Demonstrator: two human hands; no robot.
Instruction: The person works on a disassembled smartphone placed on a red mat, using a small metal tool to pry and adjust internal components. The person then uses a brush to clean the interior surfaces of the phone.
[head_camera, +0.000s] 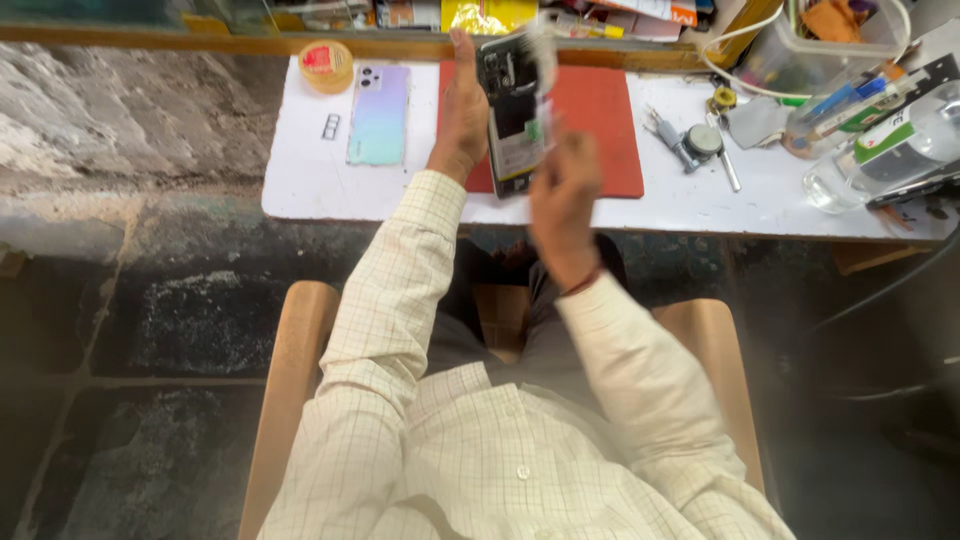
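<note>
Holding the opened phone (515, 115) over the red mat (600, 130), the left hand (463, 115) lies flat along its left side, fingers straight. The phone's long axis runs away from the person. The right hand (562, 195) is at its near right edge, blurred; it seems to pinch a thin pale strip (545, 60), so the right hand is nearer.

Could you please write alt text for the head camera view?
A seated person's left hand holds an opened phone over a red mat while the blurred right hand touches it; its iridescent back cover lies on the white table.
</note>
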